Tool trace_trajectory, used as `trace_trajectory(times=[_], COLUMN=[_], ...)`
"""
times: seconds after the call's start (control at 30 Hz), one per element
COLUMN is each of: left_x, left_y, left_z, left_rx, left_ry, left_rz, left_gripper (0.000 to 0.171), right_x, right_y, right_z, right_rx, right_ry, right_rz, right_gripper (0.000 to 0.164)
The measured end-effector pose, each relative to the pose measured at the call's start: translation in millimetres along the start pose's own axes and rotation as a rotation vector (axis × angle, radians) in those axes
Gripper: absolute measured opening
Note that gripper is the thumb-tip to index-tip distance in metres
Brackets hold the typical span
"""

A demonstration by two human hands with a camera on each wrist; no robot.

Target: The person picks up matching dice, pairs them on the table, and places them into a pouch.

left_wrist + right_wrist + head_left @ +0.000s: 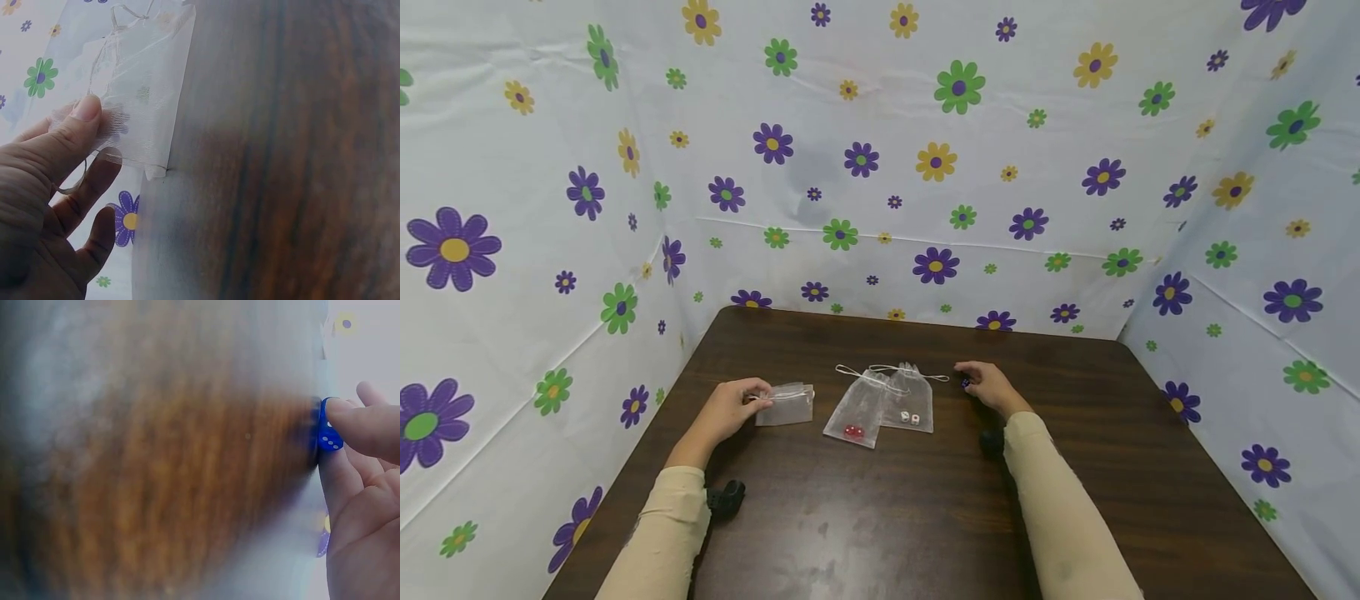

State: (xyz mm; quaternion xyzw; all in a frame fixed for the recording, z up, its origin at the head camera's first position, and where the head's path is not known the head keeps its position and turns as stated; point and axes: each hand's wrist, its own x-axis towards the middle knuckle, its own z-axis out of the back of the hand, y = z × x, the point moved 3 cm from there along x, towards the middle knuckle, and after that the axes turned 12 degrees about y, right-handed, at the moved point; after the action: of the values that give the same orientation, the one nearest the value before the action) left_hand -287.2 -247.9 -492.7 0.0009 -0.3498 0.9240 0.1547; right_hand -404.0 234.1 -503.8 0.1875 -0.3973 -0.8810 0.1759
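Observation:
At the left of the table, my left hand (730, 407) pinches an empty-looking sheer white drawstring bag (790, 408) between thumb and fingers. In the left wrist view, the thumb lies over the bag's mesh (147, 94) and its thin cord loops beside the fingers. My right hand (991, 388), right of the middle, pinches a blue die (331, 440) with white pips between thumb and index finger, low at the table. Between the hands lie two more sheer bags: one bag (859, 404) has red dice (853, 432) inside, the other (917, 392) white dice (910, 418).
The dark brown wooden table (850, 517) meets a white flower-printed cloth (880, 192) behind and on both sides. White drawstrings (928, 377) of the two middle bags trail over each other toward the right hand. A black wrist camera (726, 500) sits on the left wrist.

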Motion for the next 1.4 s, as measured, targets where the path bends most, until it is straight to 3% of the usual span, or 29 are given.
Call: trace_trajectory(times=[0.83,1.4], left_x=[-2.0,-3.3], left_y=[1.8,-2.2], left_z=[0.3,1.9], left_rx=[0.013,0.005], left_ry=[-0.017,0.000], left_rz=[-0.013,0.001], left_gripper=[0.010,0.010], right_x=[4.5,13.7], right_y=[-0.9,5.6], right_z=[-2.9,-3.4], right_rx=[0.023,-0.172], right_ry=[0.008,-0.063], right_rz=[0.053,0.082], right_gripper=[0.049,0.041])
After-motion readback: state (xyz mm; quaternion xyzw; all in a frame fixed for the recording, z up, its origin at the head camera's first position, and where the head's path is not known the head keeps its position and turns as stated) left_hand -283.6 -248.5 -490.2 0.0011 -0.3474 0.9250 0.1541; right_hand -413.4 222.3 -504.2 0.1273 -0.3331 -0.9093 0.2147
